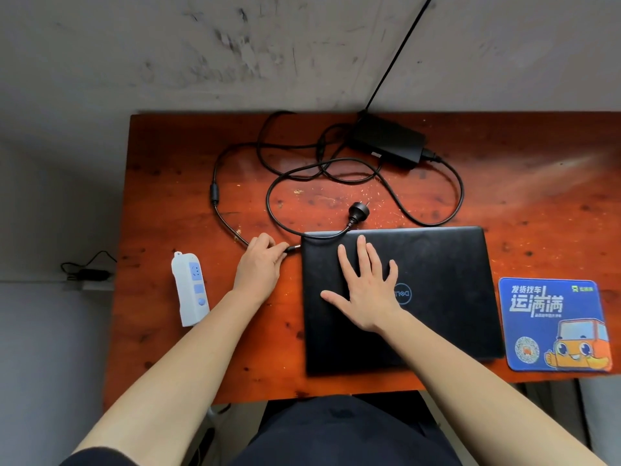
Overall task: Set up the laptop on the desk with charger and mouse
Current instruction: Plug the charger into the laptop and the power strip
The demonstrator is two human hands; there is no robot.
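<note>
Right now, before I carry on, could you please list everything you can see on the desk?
reddish-brown wooden desk: one, under everything
closed black laptop: one, centre-right of the desk, lid down
black charger brick: one, at the desk's far edge
looped black charger cables: black, between brick and laptop
black wall plug: one, lying loose by the laptop's far edge
metal-tipped barrel plug: one, at the laptop's left edge
white-and-blue power strip: one, on the desk's left side
blue cartoon-truck mouse pad: one, right of the laptop
left hand: pinches the barrel plug
right hand: flat on the laptop lid
</note>
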